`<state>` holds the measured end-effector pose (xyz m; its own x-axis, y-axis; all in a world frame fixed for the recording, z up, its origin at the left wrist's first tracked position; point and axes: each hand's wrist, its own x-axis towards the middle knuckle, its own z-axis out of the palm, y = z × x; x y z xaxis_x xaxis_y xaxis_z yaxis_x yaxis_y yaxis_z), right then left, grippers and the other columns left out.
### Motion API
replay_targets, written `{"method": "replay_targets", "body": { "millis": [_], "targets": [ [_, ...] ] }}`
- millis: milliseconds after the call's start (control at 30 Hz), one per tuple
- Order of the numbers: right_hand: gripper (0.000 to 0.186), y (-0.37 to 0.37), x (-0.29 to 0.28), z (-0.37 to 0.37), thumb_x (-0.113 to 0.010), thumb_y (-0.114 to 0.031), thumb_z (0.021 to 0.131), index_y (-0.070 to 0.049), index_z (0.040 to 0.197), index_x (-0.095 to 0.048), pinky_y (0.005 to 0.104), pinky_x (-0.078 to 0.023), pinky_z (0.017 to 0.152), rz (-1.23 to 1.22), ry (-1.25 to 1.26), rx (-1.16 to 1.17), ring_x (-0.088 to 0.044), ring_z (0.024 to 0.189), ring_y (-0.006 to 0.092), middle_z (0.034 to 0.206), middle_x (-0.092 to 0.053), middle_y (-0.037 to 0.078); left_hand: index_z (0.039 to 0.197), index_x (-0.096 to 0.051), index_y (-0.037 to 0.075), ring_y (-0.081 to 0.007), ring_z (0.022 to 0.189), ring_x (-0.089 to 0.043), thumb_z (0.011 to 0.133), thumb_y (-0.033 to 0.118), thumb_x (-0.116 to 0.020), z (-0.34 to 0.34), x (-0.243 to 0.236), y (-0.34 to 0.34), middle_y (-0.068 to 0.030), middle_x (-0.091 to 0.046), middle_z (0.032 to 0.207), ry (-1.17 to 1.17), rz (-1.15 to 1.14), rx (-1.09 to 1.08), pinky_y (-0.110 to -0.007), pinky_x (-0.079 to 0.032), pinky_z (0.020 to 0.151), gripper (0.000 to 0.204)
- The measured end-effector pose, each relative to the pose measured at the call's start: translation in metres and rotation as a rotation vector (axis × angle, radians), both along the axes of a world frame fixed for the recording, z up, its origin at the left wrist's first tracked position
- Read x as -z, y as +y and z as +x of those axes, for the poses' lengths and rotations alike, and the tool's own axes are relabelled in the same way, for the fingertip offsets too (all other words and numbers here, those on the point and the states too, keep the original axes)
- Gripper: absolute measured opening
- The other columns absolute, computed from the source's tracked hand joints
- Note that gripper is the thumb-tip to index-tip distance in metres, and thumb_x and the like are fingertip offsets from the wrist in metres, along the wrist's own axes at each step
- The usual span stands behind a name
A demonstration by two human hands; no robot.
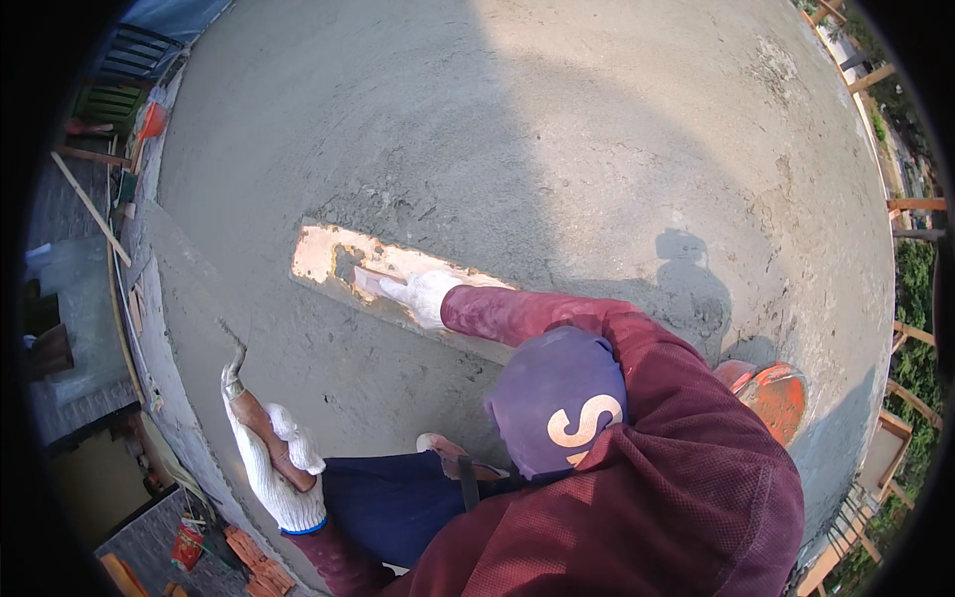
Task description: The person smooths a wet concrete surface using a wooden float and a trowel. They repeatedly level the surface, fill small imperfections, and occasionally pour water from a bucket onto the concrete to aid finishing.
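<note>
My left hand (277, 458), in a white knitted glove, grips the wooden handle of a steel trowel (196, 267), whose long blade lies toward the left part of the slab. My gloved right hand (418, 297) is closed on the handle of a long, worn pale float (323, 249) resting on wet grey concrete (398, 119). Maroon sleeves run to both hands. A rounded dark-blue cloth piece (537, 388) with a pale print covers part of the right arm's near side. Below the float are dark trousers (368, 507) and part of a shoe (443, 446).
A scuffed red object (771, 398) sits at right. The slab's left edge (174, 338) borders a lower area with planks (90, 209), a red container (187, 545) and bricks (254, 557). Timber pieces (910, 204) and greenery (915, 289) line the right edge. Shadows cross the concrete.
</note>
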<state>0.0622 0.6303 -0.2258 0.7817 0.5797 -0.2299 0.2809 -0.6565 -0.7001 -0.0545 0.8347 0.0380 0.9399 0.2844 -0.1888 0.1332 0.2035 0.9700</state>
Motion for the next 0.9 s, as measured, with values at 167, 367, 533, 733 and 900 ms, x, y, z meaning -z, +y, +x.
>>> {"method": "replay_targets", "body": {
  "millis": [167,367,533,733,900],
  "targets": [
    [0.078,-0.002,-0.058,-0.021,-0.061,-0.021,0.092,-0.031,0.162,-0.030,0.0498,-0.056,0.086,-0.049,0.061,-0.222,-0.071,0.100,0.0384,0.112,-0.071,0.018,0.162,-0.029,0.020,-0.0140,0.058,-0.053,0.109,0.042,-0.051,-0.039,-0.008,0.032,-0.0086,-0.061,0.096,-0.060,-0.035,-0.082,-0.029,-0.046,0.047,0.062],
    [0.085,-0.189,-0.022,0.075,-0.069,-0.025,0.089,-0.026,0.163,-0.028,0.0434,-0.052,0.104,-0.241,-0.242,0.728,-0.066,0.120,0.0375,0.137,-0.064,0.020,0.139,-0.044,0.005,-0.0125,0.059,-0.049,0.113,0.038,-0.042,-0.074,-0.033,0.056,-0.0080,-0.051,0.090,-0.209,-0.491,-0.249,-0.026,-0.046,0.050,0.042],
    [0.075,-0.256,0.051,0.174,-0.067,-0.035,0.086,-0.028,0.156,-0.040,0.0456,-0.054,0.098,-0.396,-0.341,0.946,-0.069,0.113,0.0405,0.128,-0.069,0.021,0.113,-0.047,-0.001,-0.0132,0.056,-0.042,0.114,0.040,-0.040,-0.084,-0.036,0.082,-0.0054,-0.044,0.076,-0.214,-0.655,-0.353,-0.030,-0.044,0.056,0.042],
    [0.082,-0.099,0.033,0.175,-0.069,-0.030,0.086,-0.021,0.161,-0.037,0.0439,-0.053,0.101,-0.308,-0.314,0.432,-0.067,0.117,0.0391,0.133,-0.066,0.021,0.105,-0.046,0.001,-0.0140,0.055,-0.044,0.112,0.044,-0.043,-0.048,-0.018,0.077,-0.0020,-0.044,0.066,-0.190,-0.820,-0.377,-0.031,-0.043,0.057,0.043],
    [0.077,0.042,0.029,0.182,-0.066,-0.028,0.086,-0.015,0.157,-0.040,0.0452,-0.052,0.103,-0.212,-0.297,0.204,-0.064,0.123,0.0399,0.139,-0.062,0.023,0.109,-0.047,0.002,-0.0159,0.058,-0.047,0.111,0.044,-0.044,-0.058,-0.017,0.082,-0.0034,-0.048,0.070,-0.275,-0.917,-0.418,-0.033,-0.044,0.062,0.042]
  ]
}}
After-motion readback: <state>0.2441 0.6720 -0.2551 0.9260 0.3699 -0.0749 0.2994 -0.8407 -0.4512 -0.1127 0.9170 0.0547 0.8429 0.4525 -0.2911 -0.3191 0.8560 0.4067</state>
